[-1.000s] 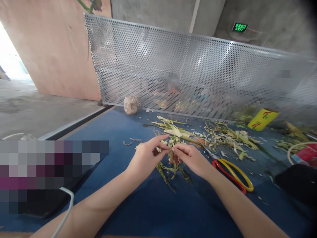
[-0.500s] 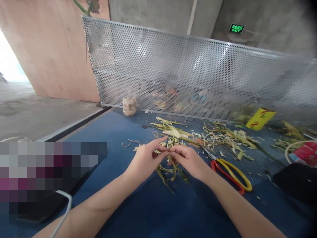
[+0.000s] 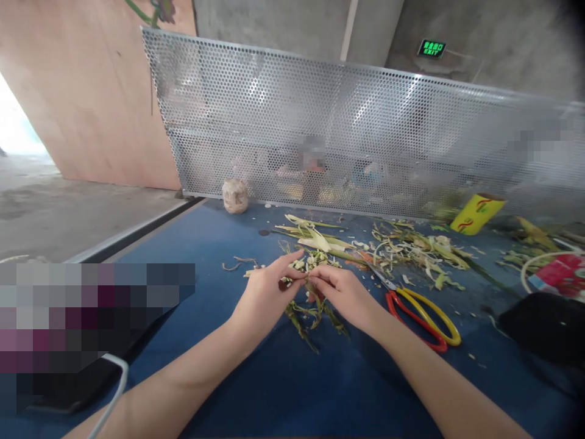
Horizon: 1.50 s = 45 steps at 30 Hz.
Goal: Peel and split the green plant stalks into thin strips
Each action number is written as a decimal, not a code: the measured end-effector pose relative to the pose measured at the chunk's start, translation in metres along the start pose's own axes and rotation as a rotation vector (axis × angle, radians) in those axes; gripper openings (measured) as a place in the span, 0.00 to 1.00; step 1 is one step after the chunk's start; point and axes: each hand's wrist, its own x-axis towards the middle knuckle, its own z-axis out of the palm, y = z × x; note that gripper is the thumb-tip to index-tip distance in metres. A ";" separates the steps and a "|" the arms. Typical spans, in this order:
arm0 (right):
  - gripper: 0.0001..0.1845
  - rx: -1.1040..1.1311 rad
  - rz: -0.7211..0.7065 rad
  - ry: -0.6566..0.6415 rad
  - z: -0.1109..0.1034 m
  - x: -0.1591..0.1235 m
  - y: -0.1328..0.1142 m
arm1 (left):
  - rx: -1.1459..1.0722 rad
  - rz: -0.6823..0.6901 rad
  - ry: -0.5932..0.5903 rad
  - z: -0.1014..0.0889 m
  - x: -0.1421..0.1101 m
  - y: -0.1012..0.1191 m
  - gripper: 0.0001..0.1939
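Observation:
My left hand point(image 3: 274, 285) and my right hand point(image 3: 340, 289) meet over a small heap of pale green plant bits point(image 3: 320, 259). Thumbs and forefingers are pinched together at one spot, closed. Whatever lies between the fingertips is too small to make out. Below the fingers, limp dark green stems point(image 3: 298, 326) spread on the blue tabletop point(image 3: 269, 384). Just behind the heap lie long pale husk strips point(image 3: 320, 239). To the right of my right hand rest scissors with one red and one yellow handle point(image 3: 427, 317), blades pointing toward the plant scraps.
More peelings point(image 3: 420, 247) are scattered at the back right, near a yellow tube-shaped roll point(image 3: 478, 213). A black object point(image 3: 543, 326) lies at the right edge. A perforated metal screen point(image 3: 274, 110) bounds the far side, with a whitish lump point(image 3: 235, 196) before it. A white cable point(image 3: 122, 372) crosses beside my left forearm.
The view has shifted slightly, so the scene sits a little further left and higher. Both hands keep pinching at the same spot over the heap, with only small finger movement.

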 end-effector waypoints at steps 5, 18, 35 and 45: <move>0.15 0.008 -0.004 -0.008 0.001 0.000 -0.002 | 0.004 0.012 0.025 0.000 -0.001 0.002 0.20; 0.11 0.225 -0.024 -0.034 -0.004 0.002 -0.003 | -0.122 0.037 0.027 0.000 -0.002 0.002 0.23; 0.10 0.132 0.014 -0.018 -0.001 0.000 -0.003 | 0.023 0.078 0.029 0.000 -0.001 0.000 0.23; 0.09 0.097 0.009 -0.013 -0.004 -0.001 -0.007 | -0.036 0.102 0.018 0.000 -0.001 -0.001 0.22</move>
